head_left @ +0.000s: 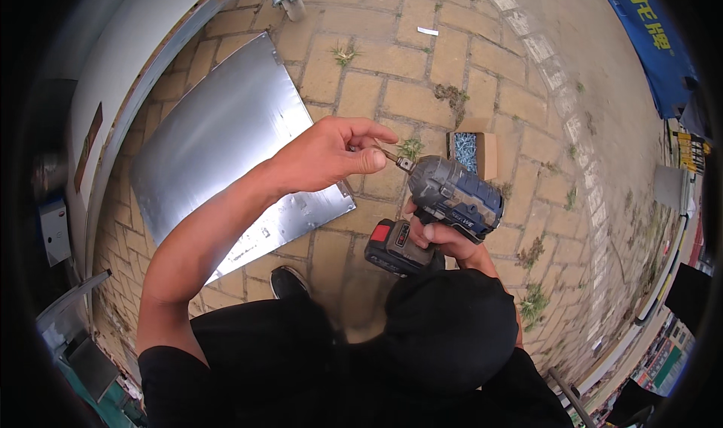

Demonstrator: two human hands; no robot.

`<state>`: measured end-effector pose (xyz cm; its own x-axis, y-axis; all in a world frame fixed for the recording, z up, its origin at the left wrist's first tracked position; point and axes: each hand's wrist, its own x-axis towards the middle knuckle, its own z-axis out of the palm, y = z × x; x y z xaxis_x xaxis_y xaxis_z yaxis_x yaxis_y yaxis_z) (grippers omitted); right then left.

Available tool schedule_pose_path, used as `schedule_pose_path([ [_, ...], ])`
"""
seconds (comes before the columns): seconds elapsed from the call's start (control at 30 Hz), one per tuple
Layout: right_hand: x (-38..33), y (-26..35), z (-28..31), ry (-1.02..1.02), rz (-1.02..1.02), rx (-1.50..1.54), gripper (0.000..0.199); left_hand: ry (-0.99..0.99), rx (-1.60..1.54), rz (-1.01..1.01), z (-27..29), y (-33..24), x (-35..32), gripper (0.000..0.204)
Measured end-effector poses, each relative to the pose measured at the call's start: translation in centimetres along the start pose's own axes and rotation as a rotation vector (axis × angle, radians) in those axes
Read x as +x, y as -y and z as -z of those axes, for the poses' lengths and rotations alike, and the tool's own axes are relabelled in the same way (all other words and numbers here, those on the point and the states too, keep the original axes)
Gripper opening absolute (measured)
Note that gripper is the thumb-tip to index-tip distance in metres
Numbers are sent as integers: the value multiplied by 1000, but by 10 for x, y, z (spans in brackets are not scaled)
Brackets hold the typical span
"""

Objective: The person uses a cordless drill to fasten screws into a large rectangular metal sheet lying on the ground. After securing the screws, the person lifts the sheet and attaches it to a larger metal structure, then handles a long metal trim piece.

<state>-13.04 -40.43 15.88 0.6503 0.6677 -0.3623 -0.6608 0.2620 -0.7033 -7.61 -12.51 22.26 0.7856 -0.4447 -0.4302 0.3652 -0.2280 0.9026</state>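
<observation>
A dark blue and black cordless impact driver (pixel 456 194) is in my right hand (pixel 444 238), whose fingers wrap its grip below the motor housing. Its battery, with a red patch, points toward my body. From the chuck a thin driver bit (pixel 389 155) reaches left. My left hand (pixel 335 153) pinches around the tip of that bit with thumb and fingers. Whether a small screw sits at the tip is hidden by the fingers. Just beyond the driver, an open cardboard box (pixel 488 155) stands on the paving, holding many bluish screws (pixel 466 151).
A shiny metal sheet (pixel 226 142) lies on the brick paving to the left, under my left forearm. A caster wheel (pixel 294 7) stands at the far edge. My shoe (pixel 289 282) is near the sheet's corner. Weeds grow between bricks; a blue banner (pixel 651 44) hangs far right.
</observation>
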Motion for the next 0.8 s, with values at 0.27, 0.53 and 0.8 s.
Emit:
schedule_pose_path([
  [0.27,-12,-5,8,-140,81,-163,44,-282,-895,134,4,35,18,32],
  [0.53,-21,-15,24,-154,137,-499,13,-234,-678,16,0,51,27,21],
  [0.8,-15,-18,16,-112,213,-528,9,-198,-622,-33,-7,44,17,15],
])
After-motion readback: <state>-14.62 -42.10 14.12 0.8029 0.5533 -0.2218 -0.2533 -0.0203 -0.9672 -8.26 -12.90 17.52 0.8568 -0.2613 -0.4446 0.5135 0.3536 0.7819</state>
